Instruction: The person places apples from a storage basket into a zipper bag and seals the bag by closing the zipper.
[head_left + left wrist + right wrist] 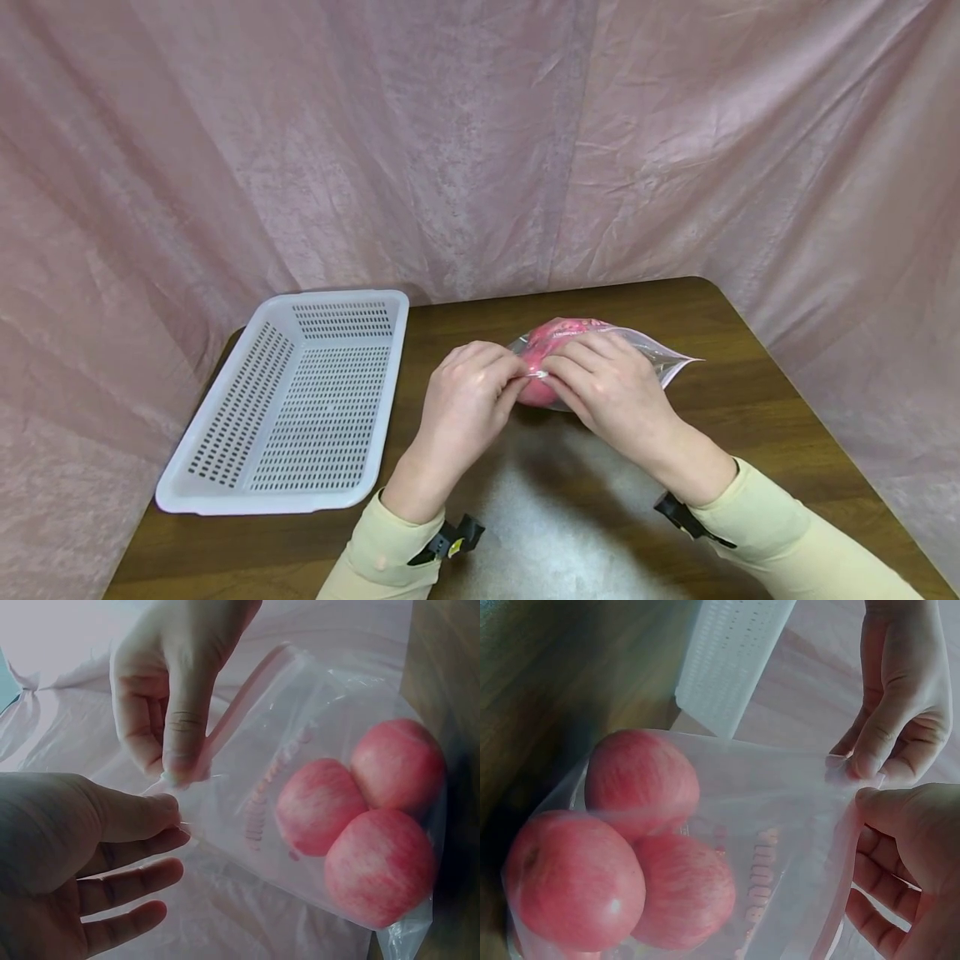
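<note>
A clear zip bag (656,348) with a pink seal strip holds several pinkish-red apples (380,866), bunched at its lower end. My left hand (468,392) pinches one corner of the bag's top edge between thumb and index finger; its other fingers are spread in the left wrist view. Right beside it, my right hand (611,387) pinches the pink seal strip with thumb and forefinger. Both sets of fingertips nearly meet at the seal. In the right wrist view, the apples (576,879) show through the film, below red printing on the bag.
On the left of the brown wooden table (720,333) stands a white slotted plastic basket (393,375) with nothing in it. A pink cloth (465,150) hangs behind the table. A grey sheen of light lies over the table in front of the bag.
</note>
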`<action>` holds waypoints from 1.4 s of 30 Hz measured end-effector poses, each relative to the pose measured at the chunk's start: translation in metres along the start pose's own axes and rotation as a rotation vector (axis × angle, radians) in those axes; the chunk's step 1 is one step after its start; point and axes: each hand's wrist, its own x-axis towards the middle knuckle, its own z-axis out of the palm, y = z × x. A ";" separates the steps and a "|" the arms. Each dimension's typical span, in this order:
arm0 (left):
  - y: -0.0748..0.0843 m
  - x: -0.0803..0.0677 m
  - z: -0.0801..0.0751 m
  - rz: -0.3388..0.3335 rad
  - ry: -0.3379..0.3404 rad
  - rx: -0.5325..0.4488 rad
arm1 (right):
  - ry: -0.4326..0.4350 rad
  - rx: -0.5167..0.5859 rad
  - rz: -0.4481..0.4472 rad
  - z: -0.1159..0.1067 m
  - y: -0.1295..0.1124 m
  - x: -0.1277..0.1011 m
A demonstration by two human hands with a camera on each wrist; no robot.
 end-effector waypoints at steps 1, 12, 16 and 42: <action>0.000 0.000 0.000 0.000 0.002 -0.001 | -0.005 -0.001 0.002 0.000 0.000 0.000; -0.003 -0.001 -0.005 -0.025 -0.015 0.017 | -0.010 -0.009 0.019 -0.001 0.007 -0.007; -0.003 -0.001 -0.005 -0.036 -0.025 0.023 | -0.018 -0.016 0.023 -0.002 0.009 -0.008; -0.007 -0.002 -0.013 -0.113 -0.095 0.025 | -0.011 -0.036 0.045 -0.002 0.022 -0.021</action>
